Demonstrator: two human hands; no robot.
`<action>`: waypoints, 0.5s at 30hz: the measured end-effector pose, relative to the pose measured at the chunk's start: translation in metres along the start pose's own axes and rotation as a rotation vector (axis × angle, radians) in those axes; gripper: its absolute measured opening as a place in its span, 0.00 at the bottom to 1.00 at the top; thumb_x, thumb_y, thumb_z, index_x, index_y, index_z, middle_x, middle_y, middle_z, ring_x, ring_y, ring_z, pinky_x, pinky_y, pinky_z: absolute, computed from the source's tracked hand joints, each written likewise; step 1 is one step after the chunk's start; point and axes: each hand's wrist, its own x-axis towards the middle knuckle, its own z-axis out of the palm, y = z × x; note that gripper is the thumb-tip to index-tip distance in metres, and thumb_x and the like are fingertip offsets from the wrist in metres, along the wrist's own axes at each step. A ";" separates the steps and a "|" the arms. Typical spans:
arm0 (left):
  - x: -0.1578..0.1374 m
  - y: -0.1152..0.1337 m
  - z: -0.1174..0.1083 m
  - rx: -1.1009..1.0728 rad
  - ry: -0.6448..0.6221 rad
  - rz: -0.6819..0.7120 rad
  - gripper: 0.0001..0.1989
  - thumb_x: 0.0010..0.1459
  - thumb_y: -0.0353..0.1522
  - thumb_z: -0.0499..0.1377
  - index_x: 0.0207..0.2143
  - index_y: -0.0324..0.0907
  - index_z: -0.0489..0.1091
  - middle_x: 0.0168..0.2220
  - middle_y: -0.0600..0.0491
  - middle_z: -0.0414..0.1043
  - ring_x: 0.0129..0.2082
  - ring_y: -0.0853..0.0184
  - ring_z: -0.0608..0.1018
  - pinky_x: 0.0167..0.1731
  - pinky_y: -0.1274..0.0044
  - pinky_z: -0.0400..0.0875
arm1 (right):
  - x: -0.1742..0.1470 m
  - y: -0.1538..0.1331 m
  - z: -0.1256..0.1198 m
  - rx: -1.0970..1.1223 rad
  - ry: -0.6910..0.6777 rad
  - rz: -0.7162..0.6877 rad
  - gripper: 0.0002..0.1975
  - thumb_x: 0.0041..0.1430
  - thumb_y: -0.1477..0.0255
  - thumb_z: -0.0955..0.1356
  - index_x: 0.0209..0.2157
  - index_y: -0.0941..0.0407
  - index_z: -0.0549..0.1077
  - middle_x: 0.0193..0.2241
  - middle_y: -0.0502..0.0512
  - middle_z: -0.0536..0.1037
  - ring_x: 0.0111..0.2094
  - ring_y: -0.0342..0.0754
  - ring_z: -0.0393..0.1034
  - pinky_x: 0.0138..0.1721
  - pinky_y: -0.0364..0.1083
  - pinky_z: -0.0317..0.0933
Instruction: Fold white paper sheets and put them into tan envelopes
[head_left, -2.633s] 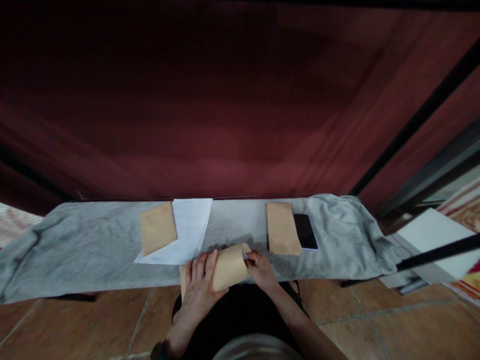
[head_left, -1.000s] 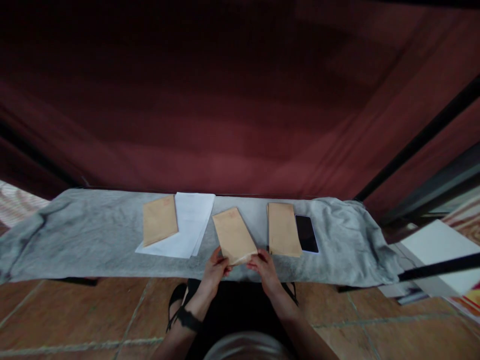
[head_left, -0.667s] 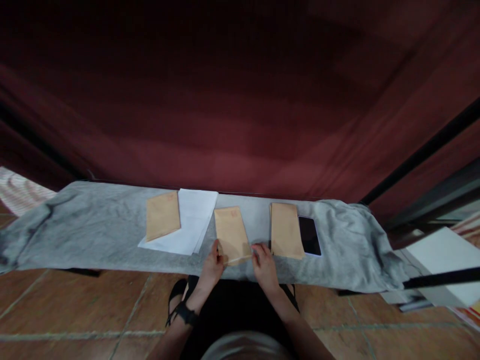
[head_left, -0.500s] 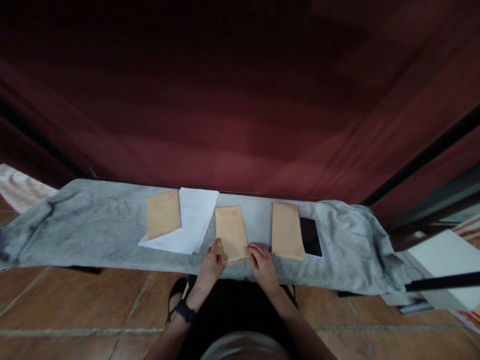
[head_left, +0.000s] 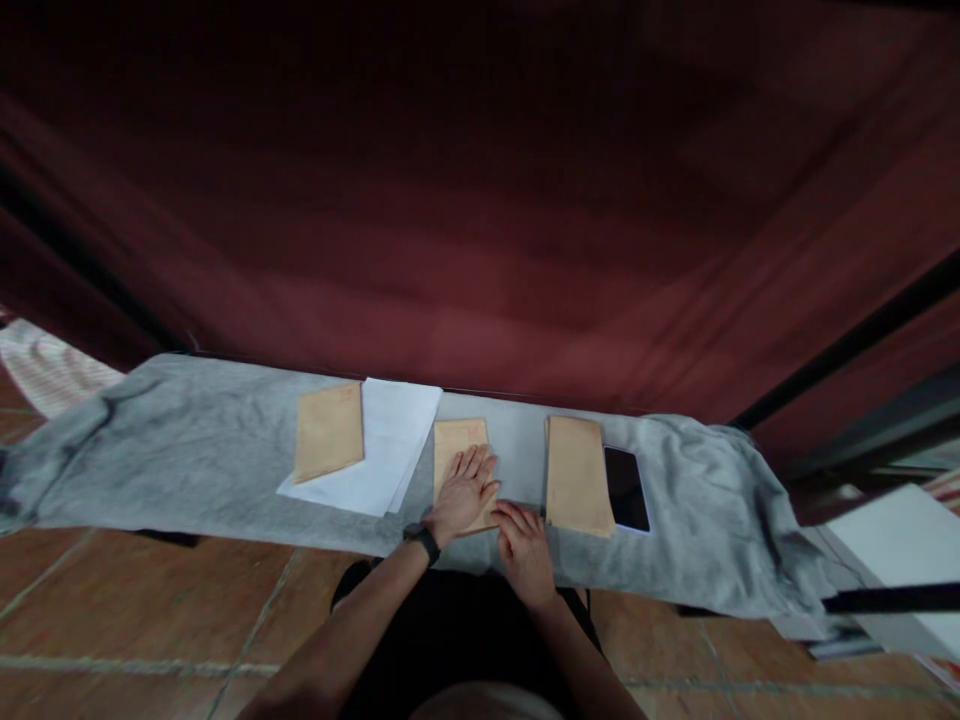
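Note:
A brown paper envelope [head_left: 450, 440] with a faint red mark lies on the grey cloth in front of me. My left hand [head_left: 463, 490], with a dark watch on its wrist, rests flat on top of it with the fingers spread, covering its middle. At the envelope's lower right corner is my right hand [head_left: 523, 545], its fingers curled and closed against the edge; whether they pinch the paper is hard to make out, but they touch it there. To the right lies a stack of brown envelopes [head_left: 577, 475].
Several white sheets [head_left: 397, 440] lie to the left, with another brown envelope [head_left: 328, 430] on top of them. A phone [head_left: 627, 488] sits beside the right stack. Grey cloth [head_left: 195, 450] covers the narrow bench, and a dark red panel [head_left: 480, 300] rises behind it.
My left hand has let go of the envelope's lower left edge and moved up and right onto its face, spreading flat. The right hand stays at the lower right corner.

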 end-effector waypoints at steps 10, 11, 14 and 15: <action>0.036 -0.037 0.003 0.047 -0.005 -0.040 0.33 0.67 0.45 0.47 0.67 0.35 0.54 0.70 0.40 0.51 0.70 0.56 0.52 0.68 0.61 0.42 | 0.001 -0.004 -0.001 -0.016 -0.026 0.013 0.22 0.60 0.83 0.62 0.51 0.50 0.73 0.53 0.53 0.76 0.53 0.52 0.67 0.55 0.53 0.56; 0.036 -0.038 0.003 0.051 -0.012 -0.032 0.32 0.67 0.45 0.47 0.67 0.36 0.54 0.69 0.41 0.51 0.70 0.57 0.52 0.68 0.61 0.41 | 0.001 -0.005 -0.002 -0.017 -0.027 0.011 0.22 0.60 0.82 0.62 0.51 0.50 0.73 0.53 0.53 0.76 0.53 0.52 0.67 0.55 0.53 0.56; 0.034 -0.040 0.002 0.063 -0.039 0.013 0.32 0.68 0.44 0.46 0.67 0.36 0.54 0.69 0.41 0.52 0.70 0.58 0.52 0.68 0.63 0.40 | 0.002 -0.007 -0.003 -0.022 -0.025 0.000 0.21 0.60 0.83 0.62 0.51 0.51 0.73 0.53 0.53 0.76 0.53 0.51 0.67 0.55 0.52 0.56; 0.032 -0.040 0.002 0.069 -0.049 0.034 0.31 0.68 0.44 0.46 0.67 0.35 0.53 0.69 0.41 0.52 0.70 0.59 0.53 0.68 0.64 0.40 | 0.002 -0.007 -0.003 -0.028 -0.024 -0.003 0.21 0.60 0.83 0.62 0.50 0.51 0.73 0.53 0.53 0.76 0.53 0.51 0.67 0.54 0.52 0.56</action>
